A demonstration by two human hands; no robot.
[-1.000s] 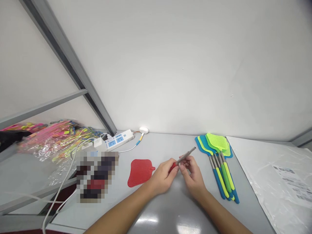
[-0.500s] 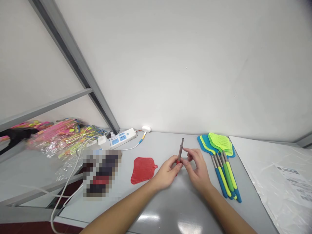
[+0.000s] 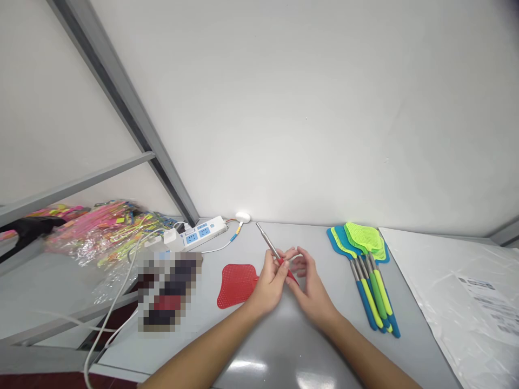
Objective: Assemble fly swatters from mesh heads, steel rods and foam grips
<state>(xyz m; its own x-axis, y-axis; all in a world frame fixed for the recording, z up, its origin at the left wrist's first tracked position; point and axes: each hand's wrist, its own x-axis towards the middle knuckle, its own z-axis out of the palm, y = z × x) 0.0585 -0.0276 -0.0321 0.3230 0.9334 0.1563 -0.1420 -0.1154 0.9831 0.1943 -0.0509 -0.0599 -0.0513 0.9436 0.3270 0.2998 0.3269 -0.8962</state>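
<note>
My left hand (image 3: 271, 283) is closed around a fly swatter handle (image 3: 268, 241) with a red grip and a thin metal rod pointing up and left. At the lower end of the red grip, my right hand (image 3: 312, 289) has its thumb against it and its fingers loosely curled. Just left of my hands, a red mesh fly swatter head (image 3: 237, 283) lies flat on the table, its short neck partly behind my left hand.
Several green and blue fly swatters (image 3: 371, 281) lie stacked at right, beside a white plastic package (image 3: 458, 292). Leftward are a power strip (image 3: 205, 232) with cables, a blurred-out object (image 3: 172, 292) and bagged colourful items (image 3: 105, 227). A wall (image 3: 308, 108) stands behind the grey table (image 3: 267, 346).
The metal rod has swung from nearly upright to leaning up and left. Both hands have shifted slightly left, and the right index finger has come away from the rod.
</note>
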